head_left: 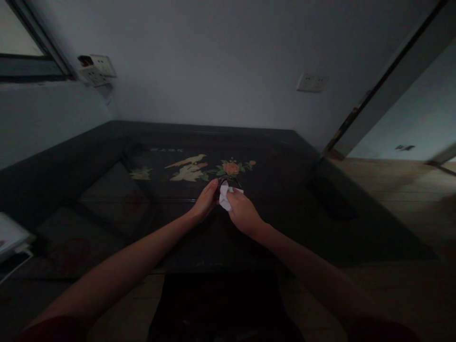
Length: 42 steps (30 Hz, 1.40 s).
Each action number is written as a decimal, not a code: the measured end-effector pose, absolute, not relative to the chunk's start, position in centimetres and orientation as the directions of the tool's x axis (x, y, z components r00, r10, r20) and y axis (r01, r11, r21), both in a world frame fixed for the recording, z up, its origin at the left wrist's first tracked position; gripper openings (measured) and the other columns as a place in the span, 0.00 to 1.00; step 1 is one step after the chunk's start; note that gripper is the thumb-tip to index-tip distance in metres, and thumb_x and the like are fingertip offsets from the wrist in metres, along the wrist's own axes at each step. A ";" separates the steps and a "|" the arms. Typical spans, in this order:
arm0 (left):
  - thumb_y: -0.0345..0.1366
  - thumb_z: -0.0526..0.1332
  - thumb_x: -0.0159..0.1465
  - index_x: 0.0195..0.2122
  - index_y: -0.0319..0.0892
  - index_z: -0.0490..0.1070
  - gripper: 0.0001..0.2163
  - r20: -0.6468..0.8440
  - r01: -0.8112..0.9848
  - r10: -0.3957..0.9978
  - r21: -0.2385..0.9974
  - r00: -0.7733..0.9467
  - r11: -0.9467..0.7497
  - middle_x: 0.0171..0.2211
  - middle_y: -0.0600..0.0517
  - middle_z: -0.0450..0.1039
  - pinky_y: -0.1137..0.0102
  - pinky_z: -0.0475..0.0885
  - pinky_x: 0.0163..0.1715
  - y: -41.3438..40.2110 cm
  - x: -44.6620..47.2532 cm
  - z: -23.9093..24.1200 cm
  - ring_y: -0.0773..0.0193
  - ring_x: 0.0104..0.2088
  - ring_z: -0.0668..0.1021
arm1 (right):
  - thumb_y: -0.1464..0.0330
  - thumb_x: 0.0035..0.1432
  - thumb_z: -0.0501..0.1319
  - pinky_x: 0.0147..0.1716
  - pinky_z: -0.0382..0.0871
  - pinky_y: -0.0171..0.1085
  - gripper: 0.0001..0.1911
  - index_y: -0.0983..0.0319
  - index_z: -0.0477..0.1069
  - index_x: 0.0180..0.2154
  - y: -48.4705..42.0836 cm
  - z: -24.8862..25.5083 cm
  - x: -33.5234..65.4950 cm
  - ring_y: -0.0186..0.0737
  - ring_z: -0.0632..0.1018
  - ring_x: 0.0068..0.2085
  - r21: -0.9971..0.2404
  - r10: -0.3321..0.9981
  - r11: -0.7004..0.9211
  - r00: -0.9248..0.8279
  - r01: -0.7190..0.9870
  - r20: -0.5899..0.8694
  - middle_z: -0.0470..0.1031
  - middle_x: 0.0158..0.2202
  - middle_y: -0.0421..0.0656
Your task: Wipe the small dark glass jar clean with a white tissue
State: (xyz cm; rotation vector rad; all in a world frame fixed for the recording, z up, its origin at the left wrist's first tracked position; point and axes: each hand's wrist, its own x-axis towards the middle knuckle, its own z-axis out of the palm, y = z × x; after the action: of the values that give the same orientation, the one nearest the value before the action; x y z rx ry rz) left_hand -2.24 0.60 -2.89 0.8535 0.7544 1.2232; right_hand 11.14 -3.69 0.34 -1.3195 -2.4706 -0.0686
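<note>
Above the dark table, my left hand (205, 201) grips the side of a small dark, shiny object (231, 181) with a curved upper rim. Its kind cannot be made out in the dim light. My right hand (245, 212) pinches a crumpled white tissue (224, 197) and presses it against the near side of that object. Both hands are close together, just in front of the flower-and-bird picture (188, 169) on the table. Tissue and fingers hide much of the dark object.
The glossy dark table (285, 223) reaches back to the pale wall. A white device (13, 237) with a cable stands at the left edge. Wall sockets (312, 82) are at the back right, and more sockets (103, 65) sit near the window. Wooden floor (384, 190) shows at right.
</note>
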 end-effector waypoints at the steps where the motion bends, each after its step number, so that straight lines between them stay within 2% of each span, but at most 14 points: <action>1: 0.46 0.63 0.58 0.39 0.40 0.70 0.15 -0.043 -0.477 0.981 0.869 0.188 0.130 0.29 0.54 0.72 0.74 0.68 0.29 0.6 -2.3 -2.9 0.68 0.29 0.72 | 0.81 0.57 0.49 0.58 0.60 0.42 0.16 0.70 0.69 0.44 -3.5 0.1 11.2 0.44 0.75 0.50 -0.098 0.776 0.589 -0.528 0.802 0.346 0.77 0.44 0.52; 4: 0.45 0.64 0.57 0.37 0.40 0.70 0.14 -0.054 -0.480 0.980 0.866 0.190 0.141 0.29 0.54 0.72 0.75 0.68 0.28 0.7 -2.2 -3.0 0.69 0.28 0.72 | 0.80 0.59 0.47 0.62 0.55 0.46 0.18 0.74 0.68 0.48 -3.3 -0.5 11.1 0.46 0.71 0.56 0.004 0.717 0.611 -0.555 0.792 0.423 0.73 0.51 0.58; 7: 0.44 0.64 0.57 0.36 0.39 0.71 0.13 -0.048 -0.490 0.983 0.862 0.180 0.132 0.30 0.54 0.72 0.74 0.68 0.28 0.7 -1.9 -3.0 0.69 0.28 0.72 | 0.79 0.61 0.48 0.61 0.58 0.46 0.20 0.78 0.65 0.53 -3.4 -0.8 10.8 0.49 0.68 0.59 0.096 0.720 0.558 -0.538 0.824 0.439 0.67 0.56 0.61; 10: 0.43 0.64 0.57 0.35 0.40 0.71 0.12 -0.046 -0.493 0.984 0.861 0.170 0.125 0.29 0.55 0.72 0.75 0.69 0.27 0.6 -1.8 -2.9 0.69 0.27 0.72 | 0.79 0.61 0.48 0.60 0.59 0.46 0.21 0.80 0.63 0.55 -3.7 -0.8 10.6 0.50 0.69 0.59 0.135 0.755 0.507 -0.514 0.852 0.407 0.65 0.57 0.63; 13: 0.43 0.64 0.57 0.34 0.40 0.71 0.11 -0.049 -0.489 0.986 0.864 0.156 0.120 0.28 0.55 0.72 0.76 0.68 0.26 0.5 -1.8 -2.8 0.70 0.26 0.71 | 0.79 0.61 0.49 0.60 0.59 0.46 0.21 0.80 0.64 0.54 -4.0 -0.3 10.6 0.51 0.70 0.57 0.124 0.783 0.503 -0.511 0.856 0.355 0.67 0.56 0.64; 17: 0.43 0.64 0.57 0.35 0.40 0.70 0.12 -0.057 -0.483 0.986 0.866 0.158 0.128 0.27 0.55 0.72 0.75 0.69 0.26 0.4 -2.1 -2.8 0.69 0.26 0.72 | 0.79 0.59 0.50 0.58 0.61 0.42 0.16 0.73 0.70 0.47 -4.2 0.5 10.9 0.46 0.76 0.50 0.021 0.803 0.541 -0.525 0.840 0.282 0.76 0.47 0.57; 20: 0.44 0.63 0.58 0.37 0.40 0.70 0.13 -0.056 -0.481 0.981 0.865 0.186 0.141 0.29 0.54 0.73 0.75 0.69 0.27 0.5 -2.2 -2.8 0.68 0.28 0.73 | 0.78 0.57 0.53 0.56 0.63 0.40 0.13 0.69 0.70 0.43 -4.0 0.5 11.2 0.45 0.76 0.50 -0.071 0.817 0.542 -0.505 0.837 0.279 0.77 0.44 0.53; 22: 0.44 0.62 0.59 0.37 0.40 0.70 0.13 -0.064 -0.485 0.980 0.862 0.189 0.150 0.29 0.54 0.73 0.75 0.70 0.29 0.5 -2.3 -2.7 0.68 0.29 0.74 | 0.79 0.56 0.53 0.58 0.60 0.40 0.13 0.70 0.70 0.43 -3.7 0.1 11.2 0.44 0.75 0.50 -0.095 0.802 0.565 -0.519 0.820 0.296 0.77 0.43 0.53; 25: 0.43 0.62 0.60 0.38 0.40 0.70 0.12 -0.081 -0.485 0.980 0.860 0.183 0.161 0.29 0.54 0.73 0.74 0.70 0.29 0.5 -2.2 -2.6 0.68 0.29 0.74 | 0.79 0.57 0.50 0.62 0.54 0.43 0.16 0.73 0.69 0.46 -3.4 -0.5 11.2 0.45 0.73 0.54 -0.040 0.744 0.618 -0.568 0.785 0.351 0.75 0.49 0.56; 28: 0.43 0.62 0.60 0.38 0.40 0.71 0.12 -0.082 -0.477 0.981 0.865 0.174 0.157 0.29 0.54 0.72 0.74 0.69 0.28 0.5 -2.0 -2.7 0.68 0.28 0.73 | 0.80 0.59 0.48 0.62 0.55 0.47 0.20 0.77 0.66 0.51 -3.5 -0.9 11.0 0.48 0.67 0.60 0.054 0.716 0.600 -0.566 0.798 0.408 0.67 0.57 0.62; 31: 0.43 0.62 0.60 0.37 0.40 0.71 0.11 -0.074 -0.477 0.984 0.867 0.161 0.143 0.28 0.54 0.72 0.75 0.68 0.28 0.5 -1.8 -2.8 0.68 0.28 0.72 | 0.80 0.60 0.48 0.61 0.57 0.47 0.22 0.80 0.63 0.55 -3.7 -0.8 10.7 0.50 0.68 0.59 0.114 0.738 0.539 -0.533 0.835 0.414 0.65 0.57 0.64; 34: 0.43 0.63 0.58 0.35 0.40 0.71 0.11 -0.059 -0.479 0.987 0.869 0.147 0.124 0.29 0.54 0.72 0.75 0.68 0.28 0.6 -1.8 -2.9 0.68 0.28 0.72 | 0.80 0.60 0.48 0.60 0.58 0.46 0.21 0.80 0.64 0.54 -4.1 -0.4 10.6 0.50 0.71 0.56 0.140 0.771 0.506 -0.519 0.851 0.368 0.69 0.54 0.64; 37: 0.43 0.64 0.57 0.34 0.40 0.71 0.12 -0.053 -0.476 0.988 0.872 0.142 0.115 0.29 0.54 0.71 0.75 0.68 0.27 0.6 -1.9 -2.9 0.69 0.28 0.72 | 0.79 0.59 0.50 0.59 0.58 0.45 0.19 0.76 0.67 0.51 -4.2 0.2 10.7 0.48 0.75 0.51 0.079 0.793 0.532 -0.529 0.843 0.303 0.74 0.49 0.60; 42: 0.46 0.64 0.57 0.36 0.40 0.70 0.14 -0.027 -0.452 0.985 0.886 0.170 0.102 0.29 0.54 0.71 0.74 0.69 0.28 0.4 -2.2 -2.8 0.68 0.28 0.73 | 0.77 0.57 0.52 0.51 0.66 0.41 0.15 0.68 0.68 0.46 -4.1 0.7 11.1 0.46 0.76 0.48 -0.163 0.849 0.514 -0.471 0.842 0.241 0.76 0.44 0.54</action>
State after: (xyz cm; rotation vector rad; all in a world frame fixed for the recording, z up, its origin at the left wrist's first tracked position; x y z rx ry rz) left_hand -2.17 0.43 -2.83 0.8807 0.7762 1.2350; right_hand 11.10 -4.09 0.68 -1.4190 -2.4679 0.0300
